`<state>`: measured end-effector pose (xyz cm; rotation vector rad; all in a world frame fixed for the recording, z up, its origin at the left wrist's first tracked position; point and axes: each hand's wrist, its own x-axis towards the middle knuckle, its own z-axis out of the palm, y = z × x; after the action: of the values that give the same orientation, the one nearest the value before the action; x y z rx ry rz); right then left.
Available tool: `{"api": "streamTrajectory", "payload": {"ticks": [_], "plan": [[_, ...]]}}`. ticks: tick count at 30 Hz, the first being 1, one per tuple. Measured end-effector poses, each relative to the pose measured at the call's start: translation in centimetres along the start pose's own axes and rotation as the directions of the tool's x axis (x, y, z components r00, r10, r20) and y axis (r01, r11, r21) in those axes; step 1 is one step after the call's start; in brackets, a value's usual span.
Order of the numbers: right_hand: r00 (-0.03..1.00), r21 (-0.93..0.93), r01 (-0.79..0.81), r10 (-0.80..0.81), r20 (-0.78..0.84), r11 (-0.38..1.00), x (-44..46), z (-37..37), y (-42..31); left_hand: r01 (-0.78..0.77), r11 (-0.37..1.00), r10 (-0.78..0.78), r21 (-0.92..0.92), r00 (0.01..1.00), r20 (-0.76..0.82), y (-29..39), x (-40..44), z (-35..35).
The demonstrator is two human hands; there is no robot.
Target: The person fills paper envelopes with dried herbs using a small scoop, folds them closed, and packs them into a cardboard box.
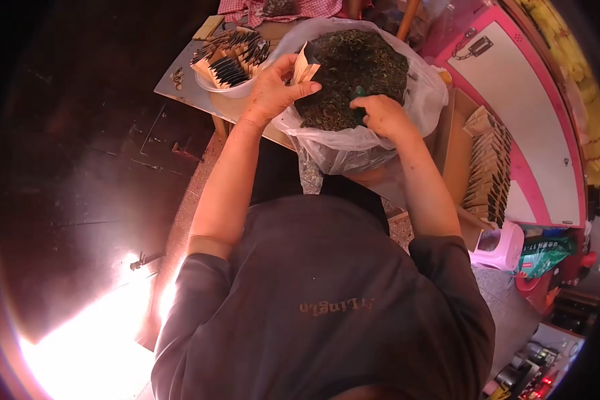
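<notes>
My left hand (pixel 277 88) pinches a small tan paper packet (pixel 303 68) upright at the left edge of a plastic bag (pixel 427 93). Dark green dried leaves (pixel 340 60) fill the opened bag. Over the leaves, at their lower right, is my right hand (pixel 382 115), its fingers closed round a small green object (pixel 359 95) that is mostly hidden. To the left of my left hand, a white bowl (pixel 237 90) holds a stack of folded papers with dark edges (pixel 227 69).
The bag and bowl stand on a low table (pixel 173 83). On the right, a cardboard box (pixel 457 147) holds rows of folded packets (pixel 490 167) beside a pink and white cabinet (pixel 520 87). A pink stool (pixel 503 247) stands below. Bright light glares at lower left.
</notes>
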<state>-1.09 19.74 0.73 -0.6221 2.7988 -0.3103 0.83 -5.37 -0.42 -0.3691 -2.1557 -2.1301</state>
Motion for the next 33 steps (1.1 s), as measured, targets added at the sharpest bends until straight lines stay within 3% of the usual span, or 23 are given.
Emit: {"api": "streamTrajectory", "payload": {"ticks": [2, 6, 8, 12, 14, 15, 17, 18, 21, 23, 25, 28, 30, 31, 33], "plan": [[0.992, 0.016, 0.124, -0.124, -0.026, 0.992, 0.5, 0.5, 0.4, -0.024, 0.999, 0.025, -0.046, 1.000, 0.016, 0.0, 0.3, 0.6], [0.990, -0.052, 0.139, -0.137, 0.030, 0.989, 1.1, 0.3, 0.8, 0.042, 0.998, -0.040, -0.049, 0.998, 0.052, 0.1, 0.6, 1.4], [0.963, -0.008, 0.267, -0.267, -0.046, 0.964, 1.4, 0.6, 1.6, 0.044, 0.996, -0.040, -0.076, 0.998, 0.052, -0.3, 1.0, 1.6], [0.927, 0.047, 0.347, -0.335, -0.168, 0.937, 1.2, 1.6, 2.4, 0.083, 0.995, -0.081, -0.057, 0.996, 0.040, -0.8, 1.0, 1.6], [0.915, 0.156, 0.294, -0.230, -0.332, 0.943, 1.1, 1.6, 2.3, 0.097, 0.991, -0.093, -0.091, 0.994, 0.048, -1.0, 1.3, 1.7], [0.915, 0.159, 0.294, -0.230, -0.333, 0.942, 1.2, 1.8, 2.5, 0.086, 0.994, -0.084, -0.061, 0.996, 0.034, -1.2, 1.2, 1.7], [0.851, 0.369, 0.284, -0.056, -0.523, 0.885, 1.5, 2.3, 3.0, 0.074, 0.997, -0.073, -0.030, 0.997, 0.022, -1.5, 1.3, 1.7], [0.851, 0.370, 0.283, -0.053, -0.523, 0.885, 1.7, 2.5, 3.4, 0.089, 0.994, -0.089, -0.062, 0.996, 0.015, -1.6, 1.3, 1.8], [0.823, 0.569, 0.114, 0.243, -0.513, 0.814, 0.9, 1.2, 2.7, 0.104, 0.992, -0.103, -0.065, 0.995, 0.007, -1.8, 1.4, 1.9], [0.796, 0.579, 0.112, 0.275, -0.538, 0.807, 1.2, 1.2, 3.0, 0.100, 0.994, -0.100, -0.041, 0.995, 0.007, -2.0, 1.7, 2.0], [0.772, 0.591, 0.108, 0.307, -0.556, 0.800, 1.4, 1.4, 3.2, 0.088, 0.987, -0.087, -0.135, 0.996, 0.016, -2.2, 1.7, 2.2], [0.717, 0.510, 0.070, 0.313, -0.623, 0.857, 2.4, 1.5, 3.3, 0.093, 0.995, -0.093, -0.034, 0.996, 0.009, -2.0, 1.7, 2.3], [0.661, 0.373, 0.087, 0.227, -0.716, 0.924, 3.5, 2.3, 3.1, 0.104, 0.994, -0.103, -0.041, 0.994, 0.020, -1.6, 1.6, 2.5], [0.661, 0.371, 0.087, 0.225, -0.716, 0.924, 4.3, 3.0, 3.0, 0.118, 0.992, -0.116, -0.048, 0.993, 0.031, -1.6, 1.5, 2.6], [0.832, 0.672, 0.097, 0.310, -0.459, 0.735, 5.8, 4.0, 2.5, 0.102, 0.994, -0.101, -0.045, 0.994, 0.035, -1.9, 1.4, 2.7]]}}
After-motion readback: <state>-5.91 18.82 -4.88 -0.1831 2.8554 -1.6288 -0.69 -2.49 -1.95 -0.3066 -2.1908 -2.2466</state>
